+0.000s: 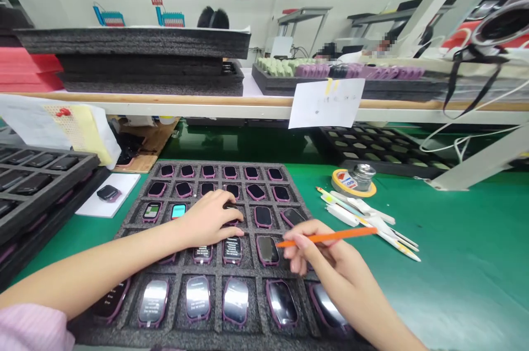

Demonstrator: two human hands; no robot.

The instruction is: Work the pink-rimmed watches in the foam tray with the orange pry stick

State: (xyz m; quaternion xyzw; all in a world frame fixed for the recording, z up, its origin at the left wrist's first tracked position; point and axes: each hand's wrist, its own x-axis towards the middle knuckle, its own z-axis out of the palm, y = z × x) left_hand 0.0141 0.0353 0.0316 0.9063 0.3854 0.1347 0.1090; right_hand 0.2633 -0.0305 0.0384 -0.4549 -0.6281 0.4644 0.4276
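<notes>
A black foam tray (136,213) holds rows of purple-framed smartwatches without straps. My left hand (212,216) lies over its middle, fingers apart around a watch that they partly cover; whether they touch it I cannot tell. Between the thumb and fingers of my right hand (318,252) is a thin orange pointed stick (339,235). Its tip is at the right edge of a dark-screened watch (268,250). Beside it, a watch (232,250) shows white text. Two watches farther left have lit screens, one green and white (152,211), the other cyan (179,211).
Right of the tray lie several pens and white tools (367,216), and a tape roll (347,184) bearing a metal-topped jar (362,174). Another watch tray (45,174) stands left, near a single watch (109,193) on white paper. A shelf edge (206,106) crosses behind.
</notes>
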